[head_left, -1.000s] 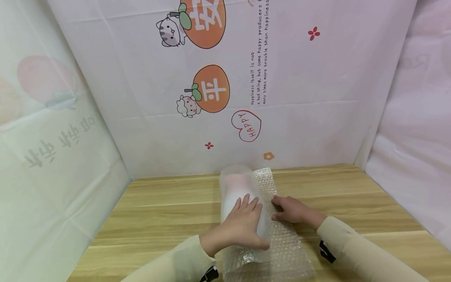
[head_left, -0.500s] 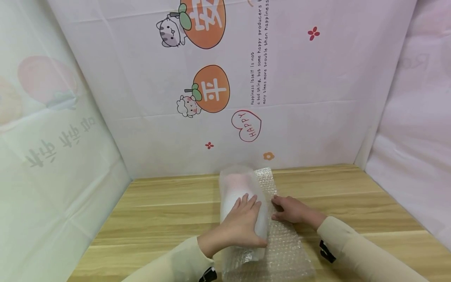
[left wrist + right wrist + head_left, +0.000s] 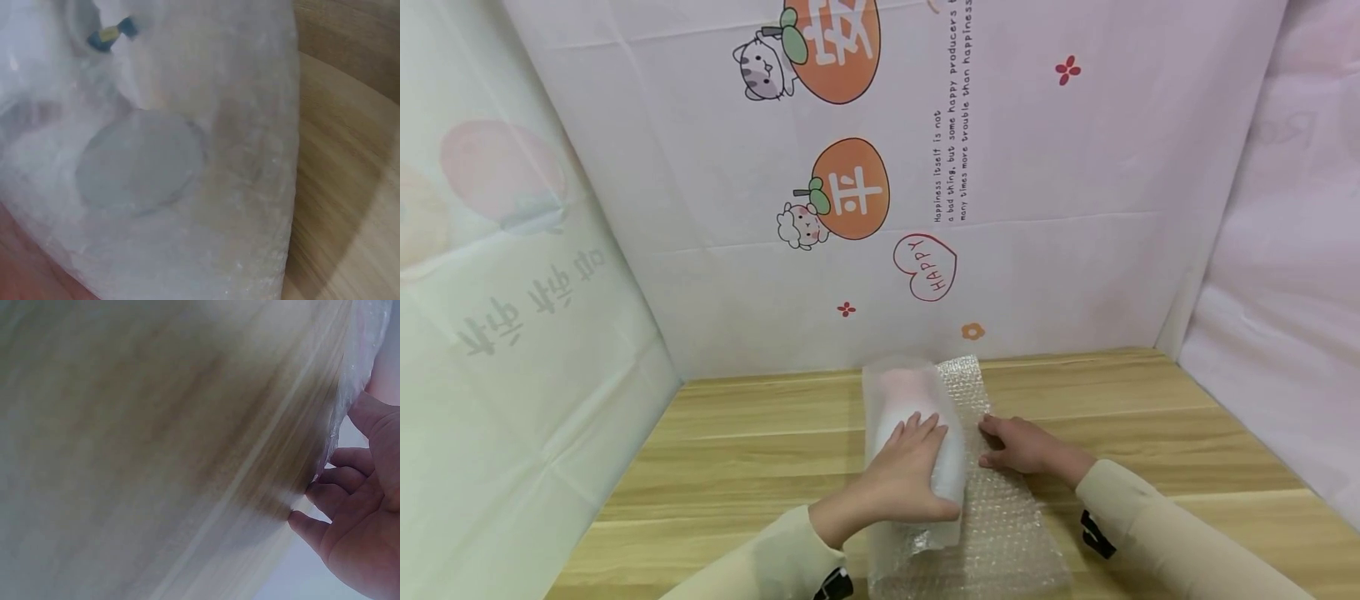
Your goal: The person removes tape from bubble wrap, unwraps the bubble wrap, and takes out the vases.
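A white, rounded, bottle-like object (image 3: 950, 467) with a pinkish far end lies in a layer of bubble wrap (image 3: 1000, 533) at the middle of the table. My left hand (image 3: 906, 475) rests on it from above, fingers spread and thumb toward its near end. Through the cloudy film in the left wrist view, a grey round face (image 3: 140, 162) shows beside a small teal and yellow piece (image 3: 112, 33). At the wrap's right edge, my right hand (image 3: 1022, 446) holds the sheet with curled fingertips and thumb, low against the table. The object's exact kind is hidden.
The wooden table (image 3: 760, 467) reaches back to a white printed cloth (image 3: 1037, 283). More cloth hangs at the left (image 3: 587, 400) and right (image 3: 1285, 333) sides. A flat strip of wrap extends toward the table's back edge.
My left hand and the wrapped object have shifted slightly left, and a little more flat wrap shows to the object's right. The right hand stays in place.
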Tool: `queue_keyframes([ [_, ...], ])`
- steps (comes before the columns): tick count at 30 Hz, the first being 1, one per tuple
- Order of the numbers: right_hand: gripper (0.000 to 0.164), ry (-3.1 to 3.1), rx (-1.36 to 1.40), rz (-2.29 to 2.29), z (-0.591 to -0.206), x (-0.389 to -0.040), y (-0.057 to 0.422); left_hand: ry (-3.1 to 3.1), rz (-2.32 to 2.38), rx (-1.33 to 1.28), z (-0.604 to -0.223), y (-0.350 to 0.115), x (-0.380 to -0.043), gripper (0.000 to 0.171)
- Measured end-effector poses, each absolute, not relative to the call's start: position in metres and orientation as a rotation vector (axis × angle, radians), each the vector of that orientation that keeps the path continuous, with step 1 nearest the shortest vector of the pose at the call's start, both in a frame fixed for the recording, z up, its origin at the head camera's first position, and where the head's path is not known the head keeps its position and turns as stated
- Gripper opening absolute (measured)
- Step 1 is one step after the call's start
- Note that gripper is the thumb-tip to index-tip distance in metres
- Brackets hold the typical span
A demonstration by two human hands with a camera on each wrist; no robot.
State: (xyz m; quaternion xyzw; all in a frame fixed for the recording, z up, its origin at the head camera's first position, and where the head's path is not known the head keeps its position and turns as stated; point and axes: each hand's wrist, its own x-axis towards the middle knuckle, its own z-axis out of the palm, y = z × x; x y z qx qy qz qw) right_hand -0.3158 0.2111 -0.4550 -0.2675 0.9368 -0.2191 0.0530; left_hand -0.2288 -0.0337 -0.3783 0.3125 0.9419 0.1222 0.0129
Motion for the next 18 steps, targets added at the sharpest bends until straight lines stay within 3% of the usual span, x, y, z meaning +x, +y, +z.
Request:
queue_keyframes([
  [18, 0.065, 2.857, -0.851, -0.646, -0.455, -0.316, 0.212, 2.931, 0.637, 0.941, -0.383, -0.054, -0.233, 0.097],
])
